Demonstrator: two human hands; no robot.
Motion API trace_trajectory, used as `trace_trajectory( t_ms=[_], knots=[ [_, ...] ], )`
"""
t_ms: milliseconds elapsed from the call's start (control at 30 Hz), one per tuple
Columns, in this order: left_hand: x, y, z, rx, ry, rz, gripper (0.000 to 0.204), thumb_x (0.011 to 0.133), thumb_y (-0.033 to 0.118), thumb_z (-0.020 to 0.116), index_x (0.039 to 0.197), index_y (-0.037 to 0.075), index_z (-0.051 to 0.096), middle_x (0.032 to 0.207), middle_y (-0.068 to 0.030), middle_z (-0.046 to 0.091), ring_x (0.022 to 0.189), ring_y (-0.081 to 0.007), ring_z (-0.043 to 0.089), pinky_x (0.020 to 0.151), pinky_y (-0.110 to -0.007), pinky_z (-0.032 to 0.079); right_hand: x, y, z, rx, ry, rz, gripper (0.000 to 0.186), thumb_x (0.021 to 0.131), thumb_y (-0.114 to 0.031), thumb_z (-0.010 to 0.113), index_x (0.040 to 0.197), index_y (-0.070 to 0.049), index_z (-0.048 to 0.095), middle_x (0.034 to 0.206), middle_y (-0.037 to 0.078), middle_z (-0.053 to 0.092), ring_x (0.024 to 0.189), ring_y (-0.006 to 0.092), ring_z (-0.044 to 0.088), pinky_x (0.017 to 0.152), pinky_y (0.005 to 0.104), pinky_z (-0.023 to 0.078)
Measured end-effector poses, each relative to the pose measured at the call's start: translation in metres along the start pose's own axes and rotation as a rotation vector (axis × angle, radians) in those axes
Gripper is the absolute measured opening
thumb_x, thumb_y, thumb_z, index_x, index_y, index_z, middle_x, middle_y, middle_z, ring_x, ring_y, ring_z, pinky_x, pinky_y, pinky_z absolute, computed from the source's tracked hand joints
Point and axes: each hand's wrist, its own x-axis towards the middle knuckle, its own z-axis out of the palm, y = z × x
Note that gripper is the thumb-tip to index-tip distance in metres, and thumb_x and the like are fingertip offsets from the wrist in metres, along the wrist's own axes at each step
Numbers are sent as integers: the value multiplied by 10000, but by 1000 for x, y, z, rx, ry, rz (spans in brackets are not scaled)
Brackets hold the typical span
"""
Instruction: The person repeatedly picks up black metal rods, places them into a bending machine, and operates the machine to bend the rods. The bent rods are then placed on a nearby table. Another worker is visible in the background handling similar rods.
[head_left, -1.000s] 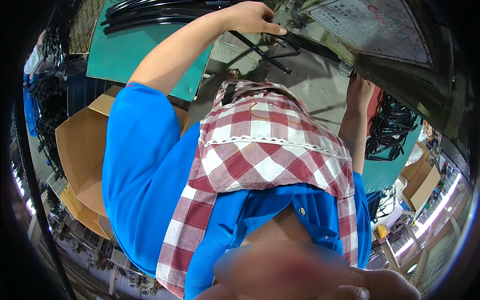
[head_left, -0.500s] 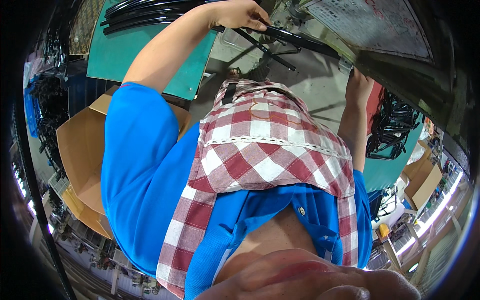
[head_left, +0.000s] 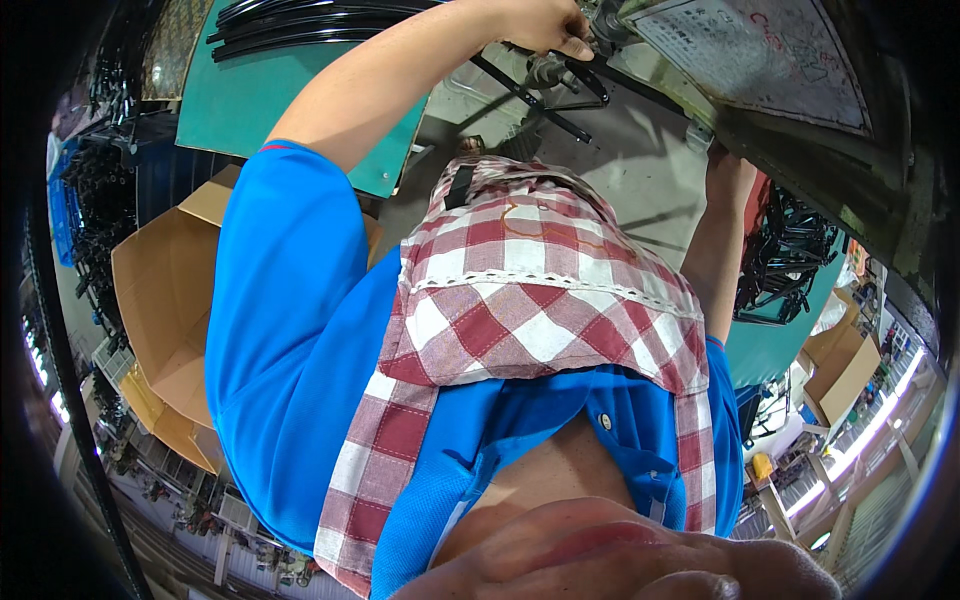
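Observation:
My left hand [head_left: 548, 24] is closed on a long, glossy black strip [head_left: 640, 88], its fingers pinching the left end. The strip slants down to the right, and its far end passes beside the edge of a worn metal machine [head_left: 760, 125]. My right hand [head_left: 728, 165] is at the lower side of that machine, close to the strip's right end. The machine's edge hides its fingers, so their grip does not show. Several similar black strips [head_left: 290, 30] lie on a green tabletop [head_left: 300, 100] beyond my left arm.
Below the left hand stands a black metal frame [head_left: 540, 105]. An open cardboard box [head_left: 165, 290] sits at the left. Bent black parts [head_left: 785, 260] are heaped at the right on a second green table [head_left: 765, 345]. A labelled plate [head_left: 750, 55] covers the machine's face.
My left hand has shifted right and slightly upward, with the strip moving right toward the machine. My right hand has moved slightly, its fingers now more hidden by the machine.

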Motion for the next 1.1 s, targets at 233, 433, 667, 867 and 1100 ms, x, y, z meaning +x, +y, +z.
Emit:
trace_trajectory(
  t_ms=[233, 433, 667, 867, 1100],
  knots=[
    [-2, 4, -1, 90, -48, -120, 376, 820, 380, 714, 853, 7, 694, 775, -200, 655, 743, -350, 642, 693, -404, 498, 5, 11, 13, 68, 94, 120, 364, 944, -253, 574, 1244, -49, 544, 1209, 51, 556, 1108, 172, 527, 945, 345, 430],
    [1, -20, 20, 142, 73, 81, 309, 804, 327, 716, 866, 25, 705, 783, -205, 661, 763, -375, 647, 681, -426, 502, 5, 1, 45, -1092, -53, -568, 347, 838, -231, 701, 1104, -25, 615, 1069, 172, 637, 956, 322, 608, 833, 406, 472],
    [-7, -25, 9, -101, -85, -77, 263, 878, 239, 680, 988, 1, 664, 723, -39, 624, 658, -148, 599, 644, -293, 473, -6, 3, 147, -1236, -452, -408, 428, 829, -219, 708, 1224, -96, 596, 913, 175, 677, 825, 347, 654, 710, 396, 507],
    [9, -29, -9, 172, -220, -62, 276, 906, 257, 642, 1056, 26, 666, 848, -111, 687, 780, -231, 642, 724, -359, 492, 8, 21, 141, -1364, -457, -167, 413, 851, -187, 665, 1254, -164, 576, 893, 158, 672, 825, 335, 657, 717, 395, 516],
    [97, -24, -21, 329, 204, -2, 210, 714, 193, 678, 853, 38, 703, 847, -218, 680, 807, -368, 665, 703, -434, 516, 2, 39, 133, -1328, -339, -519, 429, 845, -179, 643, 1264, -182, 549, 1102, 153, 626, 987, 355, 607, 810, 449, 501]
  ],
)
